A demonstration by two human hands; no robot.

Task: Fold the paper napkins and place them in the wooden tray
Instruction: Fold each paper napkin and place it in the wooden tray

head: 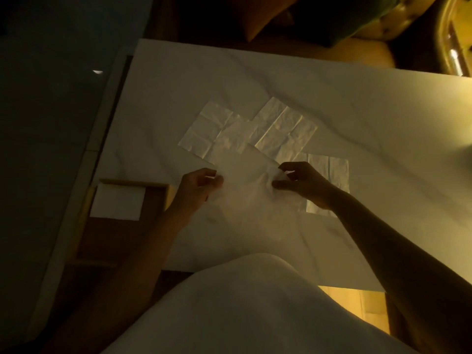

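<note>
Nearest the lens: pale fabric over the person's lap [245,310], filling the lower centre of the view. Both bare forearms reach forward from its sides.

Surface: white table [357,129] with faint grey veining like marble, lit dimly in a warm yellow cast. Left of the table the floor [38,123] is dark and bluish, with one small bright glint. Beyond the far edge: brown and yellow upholstered seating [357,54], detail lost in shadow. Lower right, below the table edge, a strip of brightly lit yellow floor.

Napkin in work [245,180]: unfolded, lying on the table between the hands. Left hand [199,186] is pinched on its left edge, thumb against fingertips. Right hand [301,183] is pinched on its right edge, where a small corner of paper is turned up at the fingers. Hands are apart, the sheet spanning the gap; the paper puckers slightly near the right hand.

Other napkins: several creased, opened sheets [255,131] overlap in a loose spread farther back on the table. One more [329,175] lies flat on the right, partly under the right wrist.

Wooden tray [132,241]: at the table's near-left corner, just left of the left forearm. One folded white napkin [117,201] sits in its far end; the remaining tray floor is in shadow.
</note>
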